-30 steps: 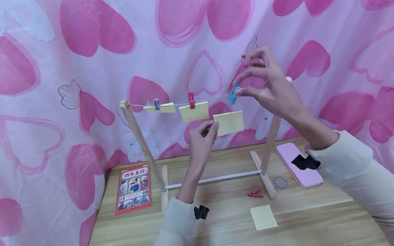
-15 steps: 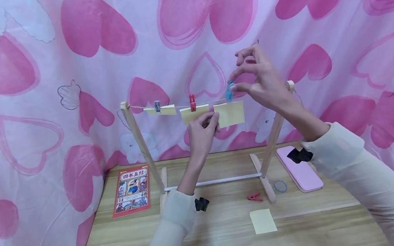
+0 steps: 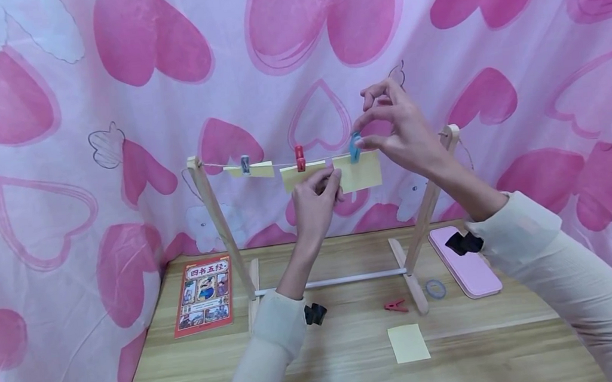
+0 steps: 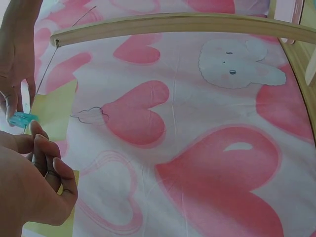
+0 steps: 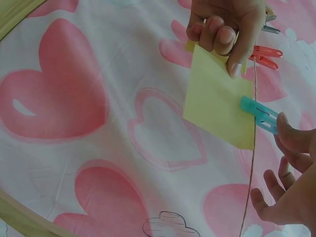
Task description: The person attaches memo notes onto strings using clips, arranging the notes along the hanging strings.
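My left hand (image 3: 312,207) pinches a yellow paper note (image 3: 363,175) by its left edge, holding it up at the string (image 5: 253,173). Thumb and index finger of my right hand (image 3: 407,124) grip a light-blue clothespin (image 5: 260,114) by its handle end. In the right wrist view the clothespin's front end overlaps the note at its string-side edge. Further left on the string, a red clothespin (image 3: 300,159) holds one yellow note (image 3: 295,178), partly behind my left hand. Beyond it, a grey clothespin (image 3: 245,165) holds another note (image 3: 262,170).
The string runs between two wooden posts (image 3: 215,216) of a stand with a white crossbar (image 3: 356,279). On the table (image 3: 352,367) lie a red clothespin (image 3: 396,306), a yellow note (image 3: 408,343), a ring (image 3: 435,289), a pink case (image 3: 465,262) and a booklet (image 3: 203,296). A heart-patterned curtain (image 3: 153,35) hangs behind.
My left hand has raised the note to the string. My right hand has moved slightly left and brought the light-blue clothespin onto the note's top edge.
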A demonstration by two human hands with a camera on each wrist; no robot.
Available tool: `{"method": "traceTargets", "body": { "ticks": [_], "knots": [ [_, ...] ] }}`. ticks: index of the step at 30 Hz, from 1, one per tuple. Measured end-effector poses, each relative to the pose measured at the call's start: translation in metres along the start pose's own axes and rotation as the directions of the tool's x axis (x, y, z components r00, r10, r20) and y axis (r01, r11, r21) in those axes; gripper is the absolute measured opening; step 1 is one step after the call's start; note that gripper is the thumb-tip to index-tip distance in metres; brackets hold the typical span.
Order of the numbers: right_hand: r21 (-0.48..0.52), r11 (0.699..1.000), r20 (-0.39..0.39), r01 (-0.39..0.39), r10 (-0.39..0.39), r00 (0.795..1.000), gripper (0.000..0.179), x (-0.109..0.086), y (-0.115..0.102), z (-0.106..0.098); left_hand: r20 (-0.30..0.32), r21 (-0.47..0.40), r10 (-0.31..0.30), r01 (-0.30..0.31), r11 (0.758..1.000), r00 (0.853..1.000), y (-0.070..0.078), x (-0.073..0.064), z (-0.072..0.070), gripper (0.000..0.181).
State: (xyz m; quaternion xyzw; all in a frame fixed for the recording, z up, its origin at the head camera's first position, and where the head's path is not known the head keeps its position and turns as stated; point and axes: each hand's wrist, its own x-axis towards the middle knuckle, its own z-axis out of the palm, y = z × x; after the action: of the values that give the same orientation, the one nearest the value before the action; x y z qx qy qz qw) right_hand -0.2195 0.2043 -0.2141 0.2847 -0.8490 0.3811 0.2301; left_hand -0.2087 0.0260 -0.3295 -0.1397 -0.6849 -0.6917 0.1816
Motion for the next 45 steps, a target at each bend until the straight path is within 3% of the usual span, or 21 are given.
{"method": "traceTargets", "body": {
  "ticks": [16,23,26,29,32,34,36,40,45],
  "knots": [
    [-0.067,0.998,0.120,-0.004,0.012,0.993,0.026,-0.004,0.005,-0.007,0.010,-0.002,-0.019,0.019,1.000,1.000,-0.003,0.000,0.005,0.020],
    [-0.033,0.999,0.093,0.035,-0.032,0.995,0.036,-0.009,0.010,-0.010,0.007,0.003,-0.042,0.042,0.999,0.999,-0.004,-0.003,0.006,0.020],
    [-0.035,0.994,0.045,0.105,-0.104,0.994,0.037,-0.018,0.010,-0.013,0.007,0.003,-0.044,0.044,0.999,0.999,-0.006,-0.004,0.006,0.020],
    [-0.050,0.966,-0.003,0.255,-0.255,0.967,0.032,-0.031,0.006,-0.014,0.009,0.006,-0.041,0.041,0.999,0.999,-0.009,-0.005,0.006,0.019],
    [-0.050,0.907,-0.033,0.418,-0.420,0.907,0.023,-0.047,0.001,-0.012,0.014,0.010,-0.043,0.043,0.999,0.999,-0.012,-0.006,0.006,0.019],
    [-0.031,0.872,-0.024,0.489,-0.490,0.872,0.030,-0.058,-0.001,-0.008,0.019,0.012,-0.052,0.051,0.999,0.998,-0.013,-0.007,0.006,0.020],
    [-0.010,0.851,0.001,0.524,-0.524,0.851,0.040,-0.069,-0.002,-0.004,0.028,0.016,-0.061,0.060,0.998,0.998,-0.014,-0.007,0.006,0.021],
    [-0.002,0.841,0.094,0.541,-0.538,0.838,0.045,-0.091,0.000,0.003,0.070,0.051,-0.093,0.089,0.995,0.993,-0.014,-0.009,0.005,0.022],
    [0.007,0.872,0.200,0.489,-0.480,0.854,0.042,-0.118,0.012,0.010,0.133,0.099,-0.124,0.111,0.989,0.983,-0.017,-0.012,0.003,0.023]
  ]
}}
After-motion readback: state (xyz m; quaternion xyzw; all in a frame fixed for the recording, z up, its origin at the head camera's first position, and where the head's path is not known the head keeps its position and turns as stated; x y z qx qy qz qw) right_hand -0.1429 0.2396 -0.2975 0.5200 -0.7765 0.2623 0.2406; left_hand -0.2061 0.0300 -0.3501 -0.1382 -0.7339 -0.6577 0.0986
